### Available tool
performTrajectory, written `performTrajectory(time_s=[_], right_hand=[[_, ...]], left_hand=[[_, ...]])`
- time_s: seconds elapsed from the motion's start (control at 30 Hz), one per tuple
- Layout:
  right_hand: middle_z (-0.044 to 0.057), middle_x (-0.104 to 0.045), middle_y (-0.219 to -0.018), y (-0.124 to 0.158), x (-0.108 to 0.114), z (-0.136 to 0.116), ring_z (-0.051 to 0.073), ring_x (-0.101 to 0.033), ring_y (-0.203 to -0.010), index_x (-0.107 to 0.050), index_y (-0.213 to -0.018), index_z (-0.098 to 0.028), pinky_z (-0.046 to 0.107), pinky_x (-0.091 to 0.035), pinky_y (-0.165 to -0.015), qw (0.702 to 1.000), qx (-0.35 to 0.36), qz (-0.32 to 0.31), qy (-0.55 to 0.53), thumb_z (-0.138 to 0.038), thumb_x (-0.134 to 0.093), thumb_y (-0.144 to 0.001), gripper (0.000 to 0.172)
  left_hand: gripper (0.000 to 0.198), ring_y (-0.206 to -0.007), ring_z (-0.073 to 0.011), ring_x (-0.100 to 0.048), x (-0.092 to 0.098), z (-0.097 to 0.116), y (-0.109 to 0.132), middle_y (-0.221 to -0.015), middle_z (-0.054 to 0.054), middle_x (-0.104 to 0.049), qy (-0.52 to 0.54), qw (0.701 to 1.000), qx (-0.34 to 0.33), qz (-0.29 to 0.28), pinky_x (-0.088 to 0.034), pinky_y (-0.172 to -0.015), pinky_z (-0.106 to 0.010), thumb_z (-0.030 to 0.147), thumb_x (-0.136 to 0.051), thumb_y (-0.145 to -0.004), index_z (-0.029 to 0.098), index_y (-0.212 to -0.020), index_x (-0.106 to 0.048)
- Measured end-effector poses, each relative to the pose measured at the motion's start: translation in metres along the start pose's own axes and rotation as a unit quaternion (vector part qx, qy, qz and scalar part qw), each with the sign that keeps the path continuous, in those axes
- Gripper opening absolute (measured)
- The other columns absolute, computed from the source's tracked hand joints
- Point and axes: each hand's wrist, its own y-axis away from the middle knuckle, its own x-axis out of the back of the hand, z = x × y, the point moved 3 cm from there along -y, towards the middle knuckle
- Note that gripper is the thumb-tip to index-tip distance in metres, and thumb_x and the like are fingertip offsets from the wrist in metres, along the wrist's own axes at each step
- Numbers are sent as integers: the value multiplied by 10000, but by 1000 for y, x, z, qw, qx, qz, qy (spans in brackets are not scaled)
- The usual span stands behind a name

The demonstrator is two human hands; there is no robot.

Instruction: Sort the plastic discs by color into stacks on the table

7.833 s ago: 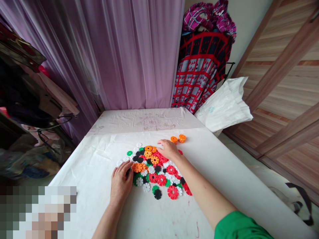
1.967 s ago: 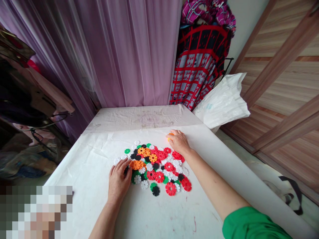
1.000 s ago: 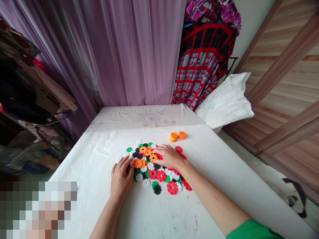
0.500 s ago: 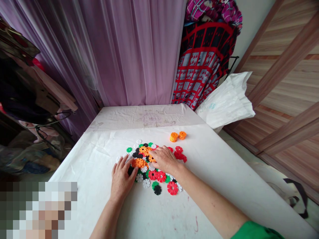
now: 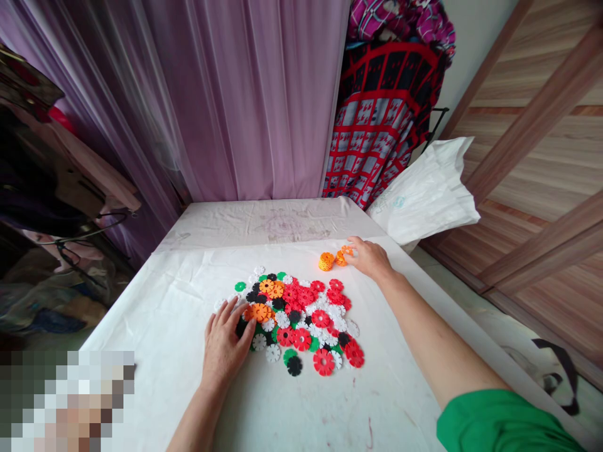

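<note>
Left hand (image 5: pixel 225 348) splayed, right hand (image 5: pixel 370 258) outstretched

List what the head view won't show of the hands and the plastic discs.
Left hand: it hides the discs beneath it at the pile's edge.
Right hand: its fingers partly hide the orange discs, so any hold can't be told.
Orange stack: too small to count its discs.
Pile: upper discs hide lower ones.
Lower left corner: a pixelated block hides it.
</note>
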Motion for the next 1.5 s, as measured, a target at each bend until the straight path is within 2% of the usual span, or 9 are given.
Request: performTrajectory(time_s=[0.1,0.37,0.7,0.8,0.9,1.0,1.23,1.5], right_hand=[[77,-727,-1168,-9,-7,11,251,-673,-1058,-532,-1334,-224,336,-479,-860,1000,1,-16,16,-345,-628,-847,511],[75,-737,-1135,-16,-23,8,249,-680,-1027,-536,-1334,-227,329,-477,-846,999,23,-24,33,-347,-618,-840,515],[57,-706,-1222,-9,-18,10,249,-653,-1080,-513,-1366,-242,346,-479,-889,1000,4,-19,9,-283,-573,-861,510],[85,-652,-1314,-8,-18,10,261,-602,-1178,-540,-1349,-232,363,-466,-956,999,45,-17,-1,-269,-591,-842,512],[107,-558,-1431,-12,-22,8,278,-527,-1282,-526,-1374,-217,392,-433,-1030,995,96,-31,-16,-295,-642,-804,587],[104,-523,-1468,-20,-28,10,271,-509,-1310,-489,-1416,-219,394,-411,-1066,992,104,-61,-27,-287,-654,-787,654],[82,-596,-1399,-31,-30,15,241,-572,-1250,-503,-1411,-227,335,-431,-1046,987,119,-103,-38,-226,-644,-774,652],[74,-653,-1303,-27,-26,12,212,-595,-1197,-543,-1364,-207,301,-436,-1025,989,109,-96,-24,-164,-633,-775,598]], left_hand=[[392,-1401,-302,-431,-1,-1,0,-1465,-81,-539,-1,1000,0,-2,-331,-1137,-559,454,-474,-924,287,-1230,-652],[401,-1402,-300,-428,-1,-3,1,-1434,-82,-569,2,1000,-5,2,-328,-1142,-558,457,-466,-927,290,-1246,-643],[386,-1398,-297,-433,-1,-3,0,-1417,-79,-584,8,1000,-3,9,-327,-1144,-545,446,-484,-917,291,-1226,-654],[390,-1398,-298,-433,-1,-2,0,-1424,-83,-578,8,1000,-2,7,-328,-1142,-549,447,-476,-919,286,-1226,-654],[384,-1391,-299,-442,0,-2,0,-1435,-82,-568,10,1000,0,8,-330,-1140,-552,440,-486,-915,289,-1224,-656],[371,-1392,-289,-439,1,-1,0,-1431,-72,-573,11,1000,0,9,-322,-1147,-541,432,-496,-912,296,-1217,-659],[390,-1407,-289,-422,0,-1,1,-1447,-73,-559,7,1000,-4,2,-318,-1147,-543,459,-458,-928,297,-1228,-647],[398,-1406,-293,-425,0,-2,1,-1459,-83,-545,2,1000,-4,0,-320,-1145,-546,455,-455,-930,279,-1230,-648]])
